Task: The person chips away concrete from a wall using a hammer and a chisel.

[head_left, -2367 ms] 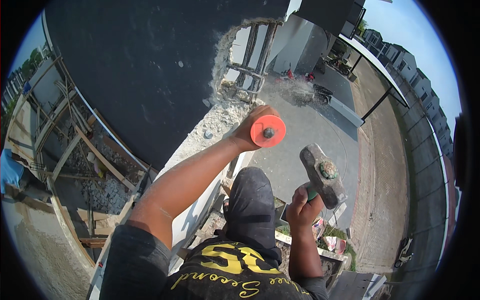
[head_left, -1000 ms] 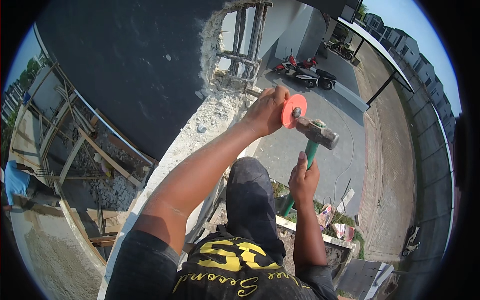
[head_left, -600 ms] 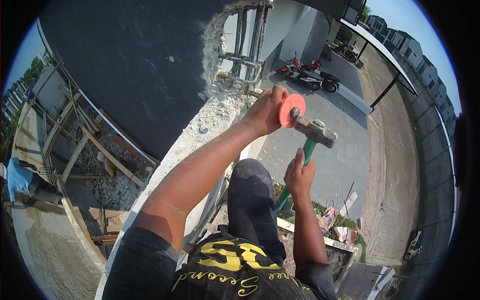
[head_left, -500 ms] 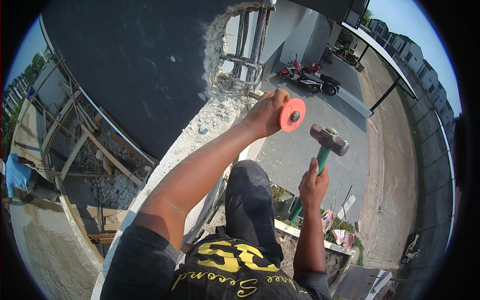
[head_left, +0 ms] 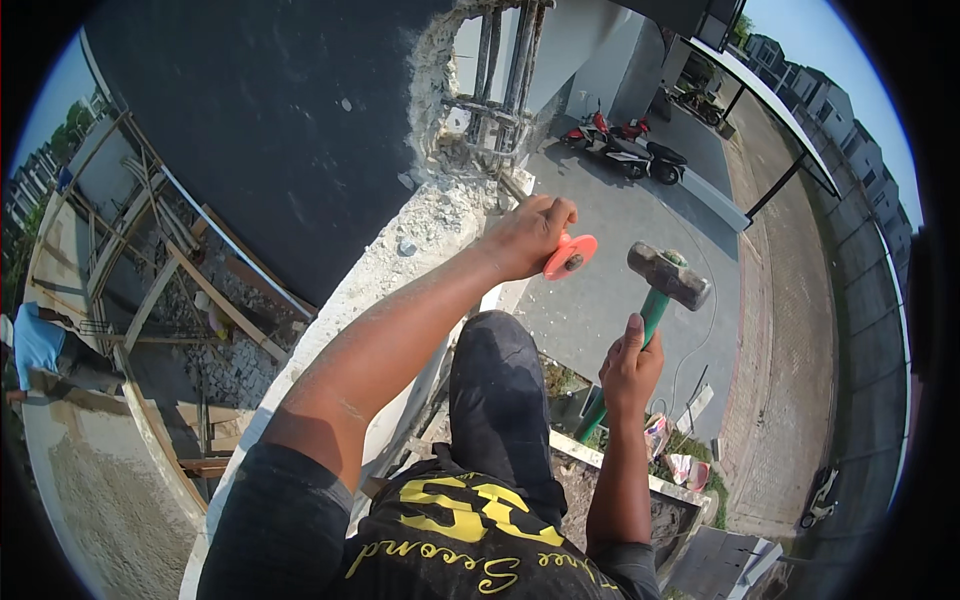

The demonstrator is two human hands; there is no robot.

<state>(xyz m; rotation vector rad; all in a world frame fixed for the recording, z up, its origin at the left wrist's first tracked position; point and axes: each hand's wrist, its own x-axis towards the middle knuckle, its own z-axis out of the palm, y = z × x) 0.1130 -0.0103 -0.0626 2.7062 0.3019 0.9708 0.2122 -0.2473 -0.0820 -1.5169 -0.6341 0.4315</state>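
My left hand (head_left: 530,238) is closed round a steel chisel with an orange round guard (head_left: 570,257); its shaft reaches up to the broken concrete (head_left: 443,202) below the exposed rebar (head_left: 482,110) in a jagged opening in the dark grey wall (head_left: 250,110). My right hand (head_left: 627,368) grips the green handle of a hammer, whose worn steel head (head_left: 668,275) is held off to the right of the guard, apart from it. My left forearm crosses the white wall ledge (head_left: 290,370), and my dark-trousered knee sits below it.
Far below on the right are paving (head_left: 650,250), parked scooters (head_left: 625,150), a canopy (head_left: 760,100) and a road (head_left: 780,350). Down to the left, a person in a light blue shirt (head_left: 40,350) works among timber planks (head_left: 150,290) and rubble.
The hammer head has moved from against the chisel's end out to the right, away from it. The chisel and my left hand have dropped slightly, the guard now more tilted.
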